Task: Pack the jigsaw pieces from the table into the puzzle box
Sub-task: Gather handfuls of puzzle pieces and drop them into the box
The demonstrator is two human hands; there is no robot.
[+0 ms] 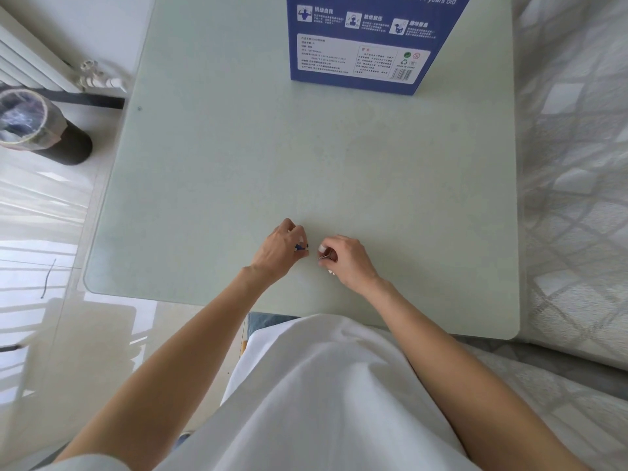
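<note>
A person in a white top sits at a pale green glass-topped table (238, 147), both bare hands working close together near its front edge. The left hand (280, 248) has its fingers curled round a small dark blue jigsaw piece (301, 247), pinching it at the fingertips; only a sliver of the piece shows, poking out toward the other hand, too little to tell its long axis. The right hand (343, 258) is also curled, fingertips pinching a small thin piece (324, 257) that shows as a narrow edge pointing left toward the blue one; what it is cannot be made out. The two hands are just beside each other, not touching, low over the tabletop.

The blue cardboard puzzle box (370, 45) lies at the far edge of the table, well apart from the hands, its printed face up with white text panels and a barcode; its long side appears to run across the table, and the upper part is cut off by the frame.

On the floor to the left stands a dark round waste bin with a clear liner (37, 127), beside a white radiator (30, 59). A grey-and-white diamond-patterned sofa (574, 164) runs along the table's right side.
</note>
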